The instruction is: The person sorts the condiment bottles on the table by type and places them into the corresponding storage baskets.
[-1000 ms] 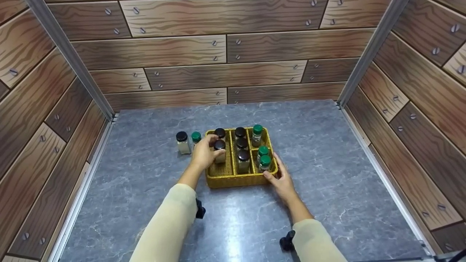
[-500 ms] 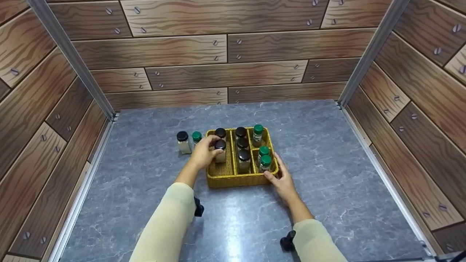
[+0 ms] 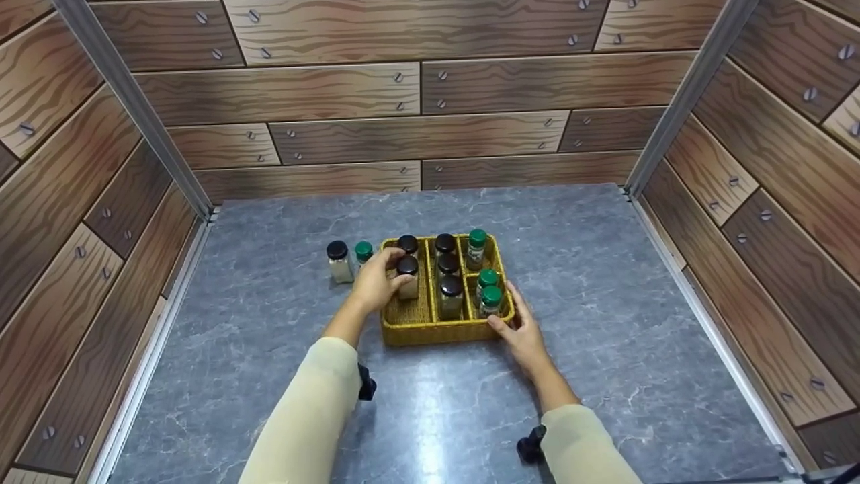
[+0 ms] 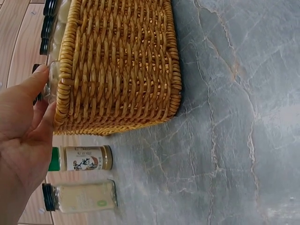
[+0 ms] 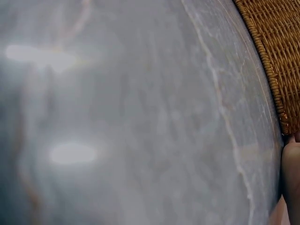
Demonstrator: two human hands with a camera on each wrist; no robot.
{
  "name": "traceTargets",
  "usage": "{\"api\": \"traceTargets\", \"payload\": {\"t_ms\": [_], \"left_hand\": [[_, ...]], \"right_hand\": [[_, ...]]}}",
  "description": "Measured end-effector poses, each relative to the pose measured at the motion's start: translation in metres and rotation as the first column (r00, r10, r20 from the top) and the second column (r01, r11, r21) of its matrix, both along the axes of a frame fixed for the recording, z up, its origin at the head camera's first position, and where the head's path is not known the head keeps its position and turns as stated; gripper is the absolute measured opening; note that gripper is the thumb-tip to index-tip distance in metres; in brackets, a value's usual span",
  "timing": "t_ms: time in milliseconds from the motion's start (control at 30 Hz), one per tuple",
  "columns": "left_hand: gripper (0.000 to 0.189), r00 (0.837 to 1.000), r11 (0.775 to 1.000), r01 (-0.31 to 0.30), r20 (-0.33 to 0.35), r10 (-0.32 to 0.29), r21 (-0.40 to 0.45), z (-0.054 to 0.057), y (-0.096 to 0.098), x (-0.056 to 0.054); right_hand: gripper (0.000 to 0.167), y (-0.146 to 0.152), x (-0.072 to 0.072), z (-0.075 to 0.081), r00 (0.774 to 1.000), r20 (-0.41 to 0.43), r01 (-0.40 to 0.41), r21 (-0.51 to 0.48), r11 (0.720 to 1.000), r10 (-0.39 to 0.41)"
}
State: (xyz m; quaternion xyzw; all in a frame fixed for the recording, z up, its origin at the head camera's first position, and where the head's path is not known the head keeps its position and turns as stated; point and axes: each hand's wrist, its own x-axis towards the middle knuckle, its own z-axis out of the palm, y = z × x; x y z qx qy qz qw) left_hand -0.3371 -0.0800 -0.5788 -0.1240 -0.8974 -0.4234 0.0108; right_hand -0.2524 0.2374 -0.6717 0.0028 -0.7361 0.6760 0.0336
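Observation:
My left hand (image 3: 376, 281) holds a glass spice jar with a black lid (image 3: 407, 267) between thumb and fingers, upright in the left compartment of a woven divided basket (image 3: 437, 335). In the left wrist view, the thumb and fingers are on either side of the jar (image 4: 53, 77) at the basket's rim. Another black-lidded jar (image 3: 407, 243) stands behind it. My right hand (image 3: 523, 336) grips the basket's front right corner, thumb at the front and fingers along the side. The right wrist view shows only part of that hand (image 5: 291, 173) beside the wicker wall (image 5: 281, 51).
Left of the basket stand a black-lidded jar (image 3: 339, 263) and a green-lidded jar (image 3: 363, 253), the latter partly behind my left hand. Black-lidded jars (image 3: 451, 296) fill the middle compartment; green-lidded ones (image 3: 476, 249) stand at the right. Wood-patterned walls (image 3: 336, 94) enclose the grey marbled table (image 3: 605, 302).
Over the last second, both hands stay almost still, the left on the jar and the right at the basket's corner. The whole view shifts very slightly.

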Motion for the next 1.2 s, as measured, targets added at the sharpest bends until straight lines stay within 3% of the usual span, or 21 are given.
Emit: {"api": "traceTargets", "payload": {"t_ms": [333,567,700,933,1200], "left_hand": [[0.051,1.0,0.995,-0.01,0.017,0.008,0.099,-0.003,0.002,0.002],[0.052,0.998,0.988,-0.037,-0.049,0.045,0.152,-0.012,0.004,0.008],[0.049,0.992,0.957,-0.036,-0.105,0.069,0.287,-0.022,0.001,0.014],[0.045,0.976,0.866,-0.093,-0.127,0.177,0.492,-0.035,-0.013,0.025],[0.041,0.958,0.829,-0.164,-0.114,0.263,0.535,-0.054,-0.039,0.028]], "right_hand": [[0.083,0.0,-0.001,-0.001,1.0,0.005,-0.005,-0.036,0.999,0.005],[0.083,0.0,-0.002,0.001,1.0,0.012,-0.003,-0.039,0.999,0.004],[0.083,0.0,-0.001,0.001,1.0,0.018,-0.007,-0.035,0.999,0.008],[0.083,-0.001,-0.001,0.003,1.0,0.019,-0.001,-0.036,0.999,0.001],[0.083,-0.001,-0.001,0.003,0.999,0.032,-0.002,-0.033,0.999,0.003]]}}
